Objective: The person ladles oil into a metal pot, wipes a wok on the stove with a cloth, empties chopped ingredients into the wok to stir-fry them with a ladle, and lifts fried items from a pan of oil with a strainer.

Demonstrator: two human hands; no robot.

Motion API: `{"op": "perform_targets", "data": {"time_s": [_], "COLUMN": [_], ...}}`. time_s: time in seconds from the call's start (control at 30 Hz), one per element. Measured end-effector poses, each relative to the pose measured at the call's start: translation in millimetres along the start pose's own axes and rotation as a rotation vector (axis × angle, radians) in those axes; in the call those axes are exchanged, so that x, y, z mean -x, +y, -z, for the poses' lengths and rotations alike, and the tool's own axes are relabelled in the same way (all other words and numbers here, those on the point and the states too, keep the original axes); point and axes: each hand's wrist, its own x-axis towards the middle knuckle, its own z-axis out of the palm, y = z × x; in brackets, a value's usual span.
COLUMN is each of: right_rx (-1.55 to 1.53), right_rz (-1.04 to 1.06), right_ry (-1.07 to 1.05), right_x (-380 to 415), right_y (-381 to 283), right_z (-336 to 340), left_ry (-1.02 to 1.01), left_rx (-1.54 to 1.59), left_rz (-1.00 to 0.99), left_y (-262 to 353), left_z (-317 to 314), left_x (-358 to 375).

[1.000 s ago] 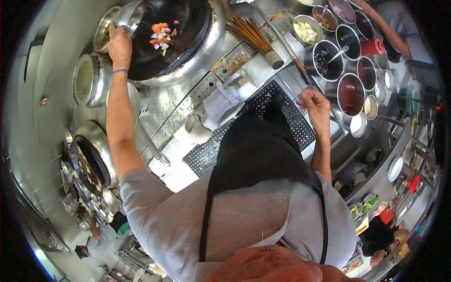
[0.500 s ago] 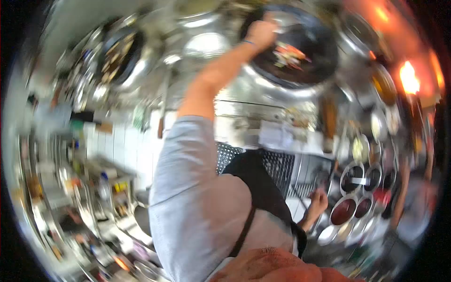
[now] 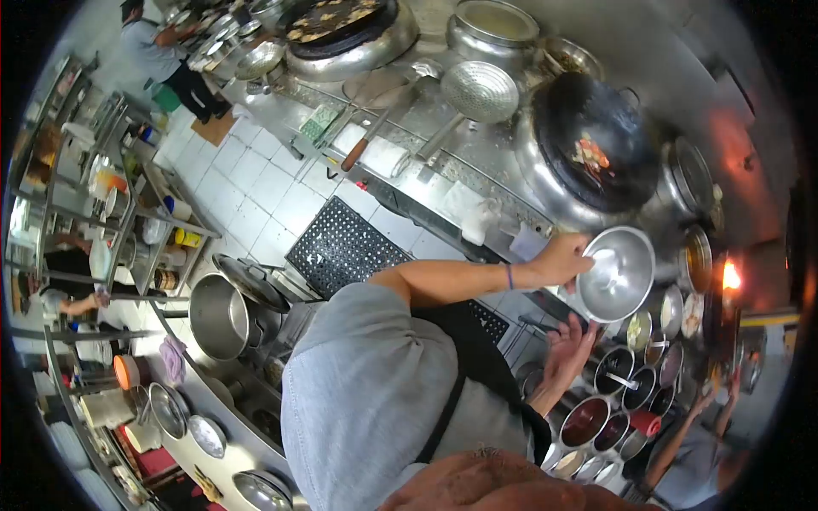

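My left hand (image 3: 561, 260), with a band at the wrist, grips the rim of a shiny metal bowl (image 3: 617, 274). The bowl is tilted, and its bare inside faces the camera. Just below it, my right hand (image 3: 567, 351) is open with its fingers spread, the fingertips close to the bowl's lower rim. Beyond the bowl, a large black wok (image 3: 626, 128) sits on the stove with a small heap of orange and pale food pieces (image 3: 590, 157) in it.
A perforated skimmer (image 3: 479, 90) and a wooden-handled tool (image 3: 354, 154) lie on the steel counter. Several round seasoning pots (image 3: 585, 421) stand at the right, near a flame (image 3: 731, 275). Another person (image 3: 694, 460) works at lower right. A black rubber mat (image 3: 345, 243) covers part of the floor.
My left hand has come back from the wok and now holds the metal bowl near my body. My right hand has moved up beneath it. The view has turned.
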Motion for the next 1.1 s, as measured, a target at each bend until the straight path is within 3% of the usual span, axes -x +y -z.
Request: {"op": "perform_targets", "data": {"time_s": [0.03,0.1,0.13,0.2,0.27,0.3,0.4,0.5,0.6,0.73,0.87,0.9,0.97,1.03,1.07,1.1], "right_rx": [-0.022,-0.100,-0.036,-0.010,-0.117,-0.155,-0.103,-0.126,-0.189,-0.152,-0.255,-0.331,-0.465,-0.481,-0.533,-0.412], "right_rz": [-0.073,-0.136,-0.161,-0.134,-0.018,-0.057,0.171,0.369,0.432,0.468,0.521,0.675,0.697,0.671,0.727,0.846], "right_ry": [0.013,0.038,0.068,0.234,0.364,0.416,0.619,0.905,1.196,1.620,1.730,1.715,1.789,1.756,1.858,1.776], "right_x": [0,16,26,54,76,86,147,210,292,401,506,529,571,635,644,671], "right_y": [4,8,15,15,35,44,6,-14,-11,-17,-29,-37,-69,-63,-73,-52], "right_z": [17,33,55,67,92,117,135,175,220,269,372,393,411,492,494,530], "left_ry": [-0.050,-0.018,-0.134,-0.213,-0.352,-0.378,-0.503,-0.725,-0.762,-0.931,-0.955,-0.956,-0.941,-0.917,-0.883,-0.867], "left_rx": [-0.012,0.021,0.018,-0.081,-0.105,-0.172,-0.280,-0.485,-0.523,-0.591,-0.485,-0.502,-0.478,-0.538,-0.571,-0.589], "left_rz": [0.069,0.065,0.216,0.273,0.296,0.294,0.242,0.219,0.346,0.236,0.251,0.230,0.214,0.133,0.096,0.029], "left_y": [0,-62,-57,-62,-69,-89,-122,-158,-180,-179,-168,-160,-155,-146,-142,-145], "left_z": [-9,-26,-29,-44,-55,-56,-59,-47,-41,-62,-91,-97,-101,-101,-97,-90], "left_x": [23,46,64,92,116,126,153,171,192,189,195,196,192,185,180,172]}}
